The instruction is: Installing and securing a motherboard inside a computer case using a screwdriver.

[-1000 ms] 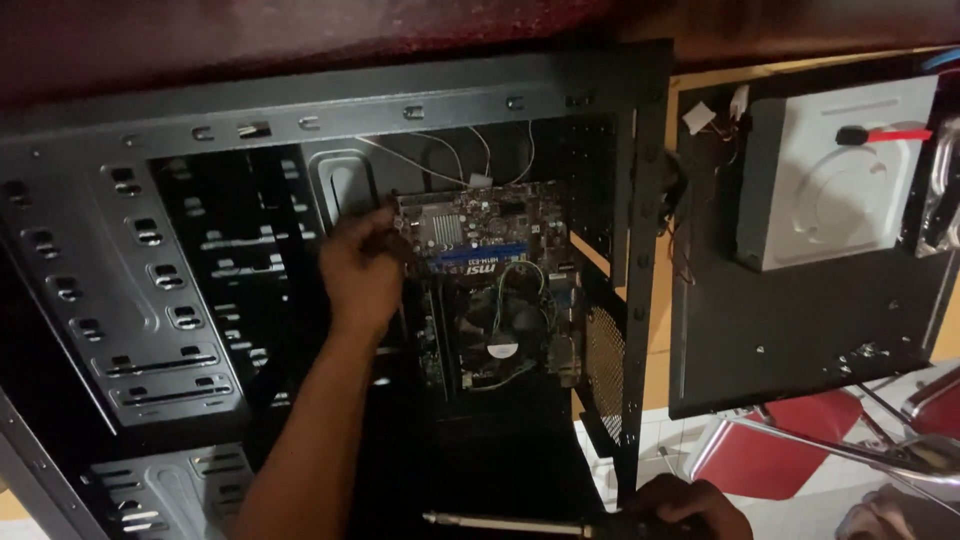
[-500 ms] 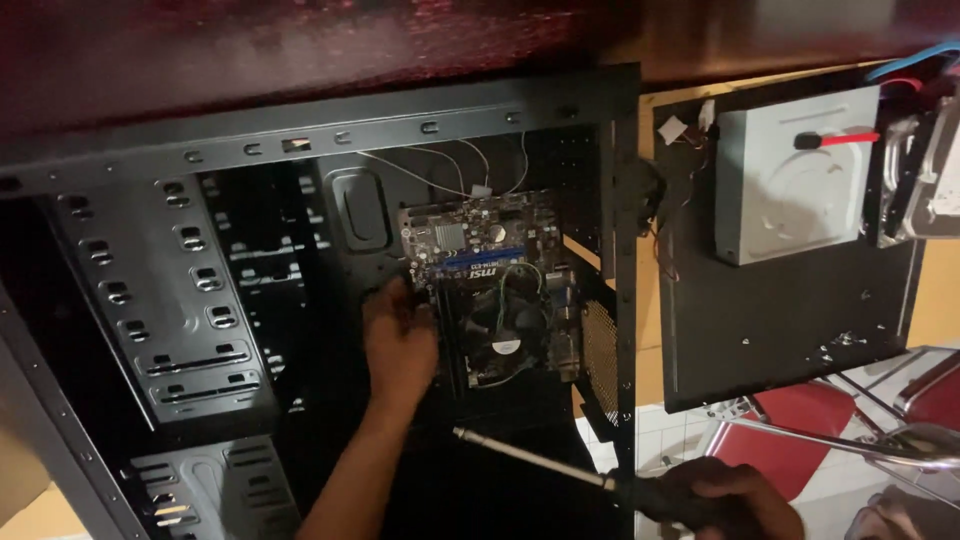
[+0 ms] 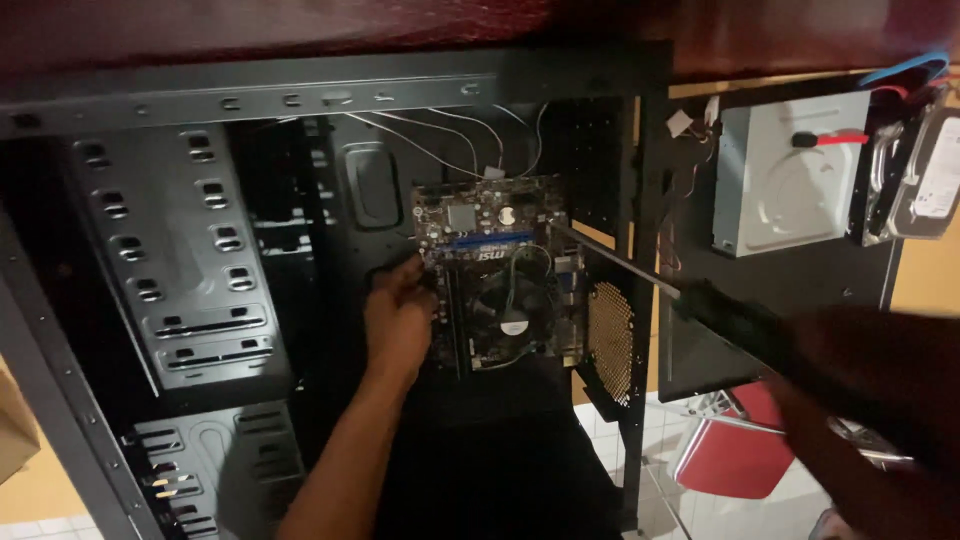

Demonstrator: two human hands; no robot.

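An open black computer case (image 3: 200,260) lies on its side with a small motherboard (image 3: 500,270) mounted inside, a round cooler fan (image 3: 510,315) at its middle. My left hand (image 3: 398,315) rests inside the case against the board's left edge, fingers curled at its side. My right hand (image 3: 880,390), blurred at the right, grips the black handle of a long screwdriver (image 3: 640,272). Its metal shaft reaches over the case wall, and the tip sits near the board's upper right corner.
Thin white wires (image 3: 440,135) run from the case top to the board. A black side panel (image 3: 770,270) leans at the right, with a grey optical drive (image 3: 790,180) and a hard drive (image 3: 920,180) on it. A red chair (image 3: 730,450) stands below.
My right hand has lifted the screwdriver from the lower edge and swung its tip up to the board's upper right. My left hand moved down along the board's left edge.
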